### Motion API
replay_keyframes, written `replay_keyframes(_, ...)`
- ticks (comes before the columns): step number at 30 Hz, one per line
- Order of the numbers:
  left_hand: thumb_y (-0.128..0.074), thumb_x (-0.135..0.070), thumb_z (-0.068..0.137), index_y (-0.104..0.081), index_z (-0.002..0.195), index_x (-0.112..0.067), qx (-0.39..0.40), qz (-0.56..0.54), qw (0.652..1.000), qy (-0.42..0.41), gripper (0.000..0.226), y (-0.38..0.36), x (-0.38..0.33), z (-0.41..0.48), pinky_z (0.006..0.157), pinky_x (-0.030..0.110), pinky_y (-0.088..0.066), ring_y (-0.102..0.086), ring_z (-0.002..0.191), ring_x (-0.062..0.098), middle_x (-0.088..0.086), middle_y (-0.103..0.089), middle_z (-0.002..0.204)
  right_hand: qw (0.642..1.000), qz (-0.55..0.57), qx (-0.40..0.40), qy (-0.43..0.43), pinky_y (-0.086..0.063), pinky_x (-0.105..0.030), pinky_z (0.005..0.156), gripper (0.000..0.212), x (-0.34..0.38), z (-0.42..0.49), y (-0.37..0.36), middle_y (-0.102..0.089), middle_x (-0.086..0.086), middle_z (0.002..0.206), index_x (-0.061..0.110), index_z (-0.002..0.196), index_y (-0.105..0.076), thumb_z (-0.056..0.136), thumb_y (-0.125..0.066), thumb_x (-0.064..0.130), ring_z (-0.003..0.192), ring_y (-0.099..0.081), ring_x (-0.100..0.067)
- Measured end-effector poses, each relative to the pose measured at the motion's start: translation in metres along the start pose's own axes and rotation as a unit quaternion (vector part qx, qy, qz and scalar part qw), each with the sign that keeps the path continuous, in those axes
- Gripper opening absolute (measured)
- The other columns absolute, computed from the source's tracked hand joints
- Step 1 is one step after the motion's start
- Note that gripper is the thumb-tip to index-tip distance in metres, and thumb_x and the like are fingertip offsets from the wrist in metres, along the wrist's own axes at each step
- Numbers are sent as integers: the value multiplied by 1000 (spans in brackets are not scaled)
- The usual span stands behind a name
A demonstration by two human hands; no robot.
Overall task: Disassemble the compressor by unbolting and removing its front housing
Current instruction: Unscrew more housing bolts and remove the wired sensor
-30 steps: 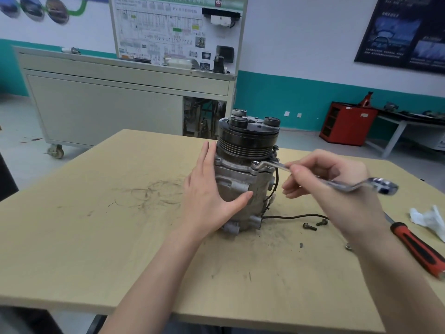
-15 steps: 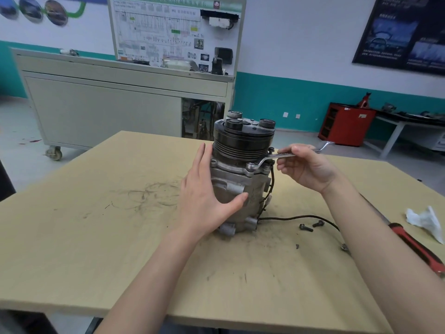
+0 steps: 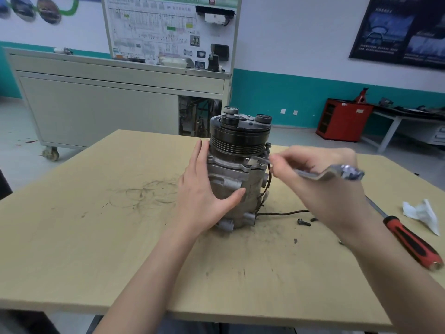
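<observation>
1. The compressor [image 3: 237, 186] stands upright near the middle of the table [image 3: 96, 237], with the pulley [image 3: 240, 138] on top.
2. The left hand [image 3: 204, 196] lies flat against the left side of the compressor. The fingers are straight and point up, and the thumb stretches across the front of the body. It presses on the casing and grips nothing.
3. The right hand [image 3: 320, 184] is to the right of the compressor, with its fingers curled round the shank of the wrench [image 3: 337, 173]. The hand and the tool are motion-blurred.
4. The wrench head sits at the flange [image 3: 226, 164] just below the pulley, on the right front side. The blur hides whether it is seated on a bolt head. The free end of the wrench projects to the right past the hand.
5. A black wire [image 3: 281, 214] runs from the right side of the compressor down onto the table.
6. A loose bolt [image 3: 303, 222] lies on the table just beside the wire, near the right wrist.
7. A screwdriver [image 3: 409, 239] with a red-and-black handle lies near the right edge of the table. A crumpled white tissue [image 3: 421, 213] lies just beside it.
8. A grey wheeled cabinet [image 3: 96, 104] stands behind the table and carries a diagram board [image 3: 168, 27].
</observation>
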State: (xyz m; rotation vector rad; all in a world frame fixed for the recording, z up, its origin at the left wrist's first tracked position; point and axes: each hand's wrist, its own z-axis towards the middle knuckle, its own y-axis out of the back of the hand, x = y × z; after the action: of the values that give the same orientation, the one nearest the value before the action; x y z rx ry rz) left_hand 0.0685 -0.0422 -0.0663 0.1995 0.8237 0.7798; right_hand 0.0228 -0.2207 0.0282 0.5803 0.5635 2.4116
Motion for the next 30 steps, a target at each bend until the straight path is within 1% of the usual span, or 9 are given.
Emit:
replay_keyframes(5, -54, -68, 67, -13, 154, -17, 0, -2, 1000, -2, 109, 1, 0, 0, 115, 47, -29, -22, 145, 15, 0, -16, 161, 999, -18, 6, 48, -49, -35, 52, 14, 2, -14, -6, -68, -5, 64, 3, 73, -72, 83, -63, 9, 57, -63, -19)
replay_keyframes(9, -54, -68, 66, -12, 154, -17, -3, -6, 1000, -5, 109, 0, 1, 0, 116, 46, -28, -20, 145, 12, 0, -15, 162, 999, 39, 10, -2, -47, -29, 57, 12, -1, -15, -7, -69, -1, 67, 7, 77, -73, 83, -63, 9, 61, -63, -12)
replay_keyframes(11, -54, -68, 66, -12, 154, -17, -4, -4, 1000, -6, 110, -1, 2, 1, 116, 45, -27, -19, 145, 9, 0, -15, 162, 989, 127, 37, -65, -53, -28, 61, 12, -12, -12, -5, -71, -1, 70, 11, 79, -72, 84, -61, 9, 66, -67, -12)
replay_keyframes(14, -53, -69, 67, -12, 154, -17, -6, -2, 1000, -10, 109, -2, 3, 1, 117, 44, -25, -17, 144, 8, 1, -15, 162, 924, 328, 87, -179, -57, -26, 66, 24, -44, 3, 1, -73, -7, 73, 11, 81, -72, 90, -54, -3, 72, -71, -21)
replay_keyframes(17, -53, -69, 66, -12, 154, -19, -11, 2, 1000, -10, 109, -3, 4, 1, 116, 39, -23, -13, 139, -2, -1, -15, 162, 855, 448, 149, -216, -57, -28, 64, 33, -87, 25, -2, -72, -11, 71, 12, 77, -75, 89, -50, -4, 70, -71, -24)
replay_keyframes(19, -53, -70, 66, -12, 154, -19, -12, 1, 1000, -8, 109, -3, 4, 1, 116, 39, -24, -14, 140, -1, -1, -15, 162, 814, 496, 197, -230, -57, -26, 62, 22, -106, 37, -12, -72, -9, 71, 14, 77, -76, 84, -57, 6, 67, -71, -21)
replay_keyframes(21, -53, -70, 67, -13, 154, -19, -9, 3, 1000, -7, 109, -3, 4, 1, 117, 43, -26, -17, 144, 6, -1, -16, 161, 779, 527, 230, -250, -56, -23, 59, 10, -116, 45, -22, -72, -7, 69, 14, 78, -77, 71, -79, 21, 64, -70, -18)
replay_keyframes(24, -53, -70, 67, -12, 154, -19, -7, 4, 1000, -7, 109, -2, 5, 1, 116, 44, -27, -16, 143, 4, -2, -15, 162, 747, 551, 260, -264, -54, -19, 55, 37, -127, 50, -35, -70, -5, 64, 13, 79, -77, 53, -90, 35, 57, -67, -12)
replay_keyframes(30, -53, -70, 66, -12, 154, -18, -7, -1, 1000, -8, 109, -2, 4, 1, 117, 42, -24, -12, 140, 0, -2, -14, 162, 708, 629, 194, -255, -47, -16, 52, 34, -120, 43, -29, -62, 0, 59, 11, 78, -77, 53, -90, 31, 52, -55, -9)
